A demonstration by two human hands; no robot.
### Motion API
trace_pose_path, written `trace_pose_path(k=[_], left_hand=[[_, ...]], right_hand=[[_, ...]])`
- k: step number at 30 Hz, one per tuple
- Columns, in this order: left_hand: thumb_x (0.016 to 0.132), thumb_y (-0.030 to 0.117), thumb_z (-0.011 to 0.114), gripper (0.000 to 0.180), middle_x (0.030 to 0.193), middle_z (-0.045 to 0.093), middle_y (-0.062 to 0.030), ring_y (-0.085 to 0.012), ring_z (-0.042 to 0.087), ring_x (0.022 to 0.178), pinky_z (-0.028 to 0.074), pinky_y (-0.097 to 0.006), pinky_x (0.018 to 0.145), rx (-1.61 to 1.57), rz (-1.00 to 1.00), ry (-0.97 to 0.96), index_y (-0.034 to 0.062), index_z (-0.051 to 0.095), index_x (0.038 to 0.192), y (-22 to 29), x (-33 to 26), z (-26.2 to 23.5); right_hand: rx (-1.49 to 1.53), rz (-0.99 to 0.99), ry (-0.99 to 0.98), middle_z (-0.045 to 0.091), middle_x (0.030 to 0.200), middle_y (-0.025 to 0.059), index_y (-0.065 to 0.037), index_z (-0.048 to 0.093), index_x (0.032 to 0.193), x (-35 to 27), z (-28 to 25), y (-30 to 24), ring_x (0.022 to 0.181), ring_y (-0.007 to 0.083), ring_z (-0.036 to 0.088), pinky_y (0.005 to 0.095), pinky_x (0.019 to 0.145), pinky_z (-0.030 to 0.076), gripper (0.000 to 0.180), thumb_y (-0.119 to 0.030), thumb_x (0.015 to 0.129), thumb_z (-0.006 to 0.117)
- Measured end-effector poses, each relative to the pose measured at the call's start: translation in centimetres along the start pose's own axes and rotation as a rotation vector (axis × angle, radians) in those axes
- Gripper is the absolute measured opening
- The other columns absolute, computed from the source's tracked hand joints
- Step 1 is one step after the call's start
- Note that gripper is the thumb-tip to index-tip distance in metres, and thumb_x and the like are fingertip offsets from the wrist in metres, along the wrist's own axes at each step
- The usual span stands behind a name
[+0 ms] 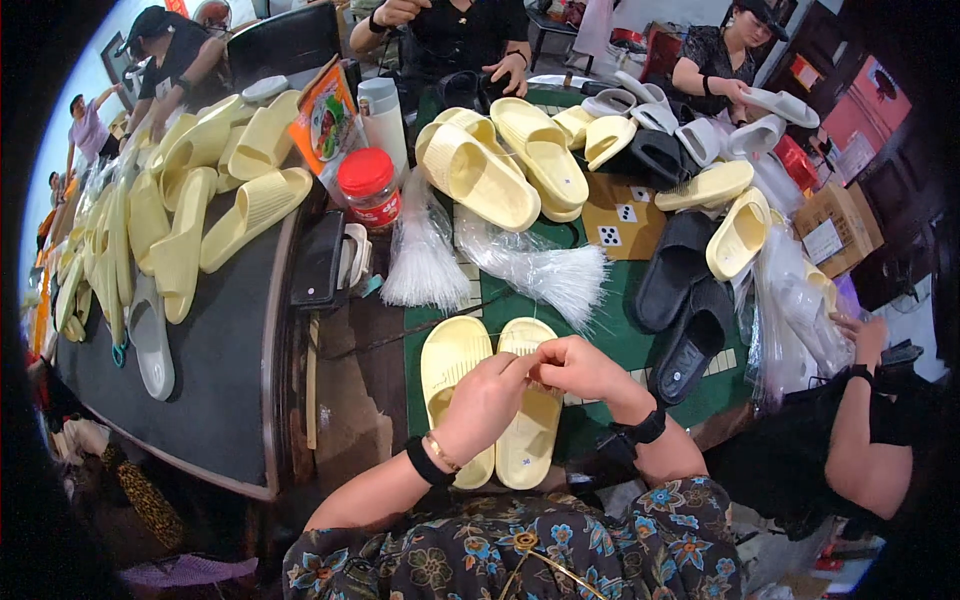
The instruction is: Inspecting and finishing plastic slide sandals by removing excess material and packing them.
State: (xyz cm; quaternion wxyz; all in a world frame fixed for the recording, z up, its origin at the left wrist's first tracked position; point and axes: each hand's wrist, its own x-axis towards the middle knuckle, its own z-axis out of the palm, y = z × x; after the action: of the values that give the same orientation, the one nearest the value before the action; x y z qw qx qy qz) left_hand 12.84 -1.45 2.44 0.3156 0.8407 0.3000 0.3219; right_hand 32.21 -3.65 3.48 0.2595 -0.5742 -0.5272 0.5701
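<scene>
A pair of pale yellow slippers lies side by side on the green mat in front of me, the left slipper [453, 350] and the right slipper [528, 450]. Over their straps my left hand [487, 402] and my right hand [585, 372] meet, fingertips pinched together. A thin clear plastic strand shows faintly by the fingers and straps; my fingers cover most of it. Just beyond lie a bundle of clear strands [425, 262] and another bundle [555, 275] in plastic wrap.
Yellow slippers [180, 235] pile on the dark table at left. A red-lidded jar [369, 188] and black tray [320, 265] stand beside the mat. More yellow slippers [480, 175], black slippers [690, 320] and grey slippers [700, 140] lie ahead and right. Co-workers sit around.
</scene>
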Motion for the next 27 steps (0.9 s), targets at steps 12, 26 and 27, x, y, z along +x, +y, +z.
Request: trace_pose_path(k=[12, 26, 27], left_hand=[[0.078, 0.003, 0.068, 0.011, 0.080, 0.064, -0.0107, -0.0299, 0.063, 0.076, 0.052, -0.038, 0.068, 0.086, 0.039, 0.130, 0.0036, 0.068, 0.089, -1.7, 0.6, -0.1], [0.088, 0.006, 0.067, 0.013, 0.075, 0.067, -0.0060, -0.0080, 0.061, 0.068, 0.048, -0.023, 0.061, -0.334, -0.398, 0.202, -0.0014, 0.071, 0.097, -3.2, 0.0, -3.3], [0.086, 0.004, 0.068, 0.012, 0.078, 0.068, -0.0087, -0.0111, 0.063, 0.068, 0.049, -0.025, 0.062, -0.246, -0.339, 0.184, -0.0008, 0.072, 0.096, -3.0, -0.2, -3.4]], right_hand=[[0.067, 0.005, -0.158, 0.065, 0.076, -0.0011, -0.001, 0.067, 0.087, 1.4, -1.4, 0.8, 0.069, 0.0066, 0.058, 0.0245, 0.061, 0.048, 0.020, -0.019, 0.093, 0.060], [-0.500, -0.338, 0.424, 0.060, 0.101, 0.0136, -0.009, 0.061, 0.123, 5.7, -2.3, 2.6, 0.089, 0.0267, 0.060, 0.0371, 0.081, 0.049, 0.039, -0.010, 0.085, 0.063], [-0.605, -0.364, 0.447, 0.058, 0.106, 0.0154, -0.011, 0.061, 0.124, 6.1, -2.4, 2.8, 0.095, 0.0314, 0.059, 0.0399, 0.086, 0.048, 0.041, -0.009, 0.084, 0.063]])
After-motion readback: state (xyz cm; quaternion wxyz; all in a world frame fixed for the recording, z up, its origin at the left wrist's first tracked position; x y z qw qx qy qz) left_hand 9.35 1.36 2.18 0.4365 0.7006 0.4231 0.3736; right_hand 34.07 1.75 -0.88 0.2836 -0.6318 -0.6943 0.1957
